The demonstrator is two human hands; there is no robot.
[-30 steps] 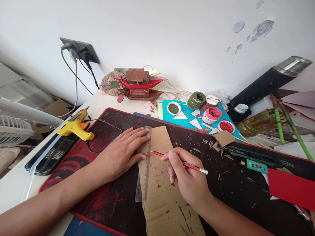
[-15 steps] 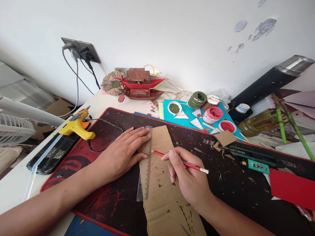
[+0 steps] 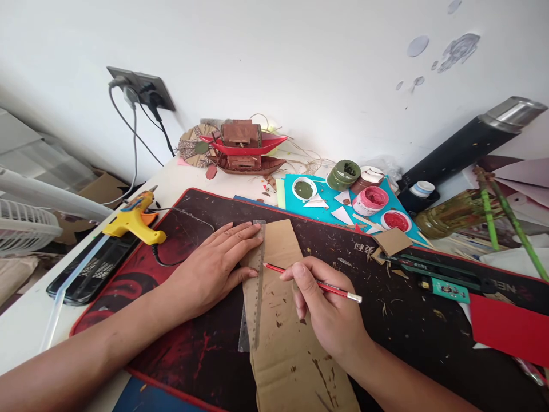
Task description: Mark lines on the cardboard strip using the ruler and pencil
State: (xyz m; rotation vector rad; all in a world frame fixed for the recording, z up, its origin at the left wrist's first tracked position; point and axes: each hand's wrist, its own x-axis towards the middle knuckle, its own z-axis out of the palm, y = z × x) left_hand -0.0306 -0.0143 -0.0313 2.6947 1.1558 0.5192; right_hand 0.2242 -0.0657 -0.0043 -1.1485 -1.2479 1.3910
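Note:
A clear ruler [image 3: 258,297] lies lengthwise along the left side of a strip of brown cardboard [image 3: 283,320], partly overhanging it. My left hand [image 3: 217,266] rests flat on the ruler's upper half, fingers stretched out and pressing it down. In my right hand [image 3: 323,297] is a red pencil [image 3: 278,268], gripped between thumb and fingers. Its tip points left and meets the cardboard at or very near the ruler's edge. Dark brown smudges mark the cardboard, and my right hand covers part of its right edge.
A dark mat [image 3: 407,343] lies under the cardboard. At left, a yellow glue gun [image 3: 137,220] sits on a black case [image 3: 92,274]. Model boats [image 3: 244,143] stand at the back. Paint jars [image 3: 371,200], a green cutter [image 3: 446,272] and red paper [image 3: 510,329] are at right.

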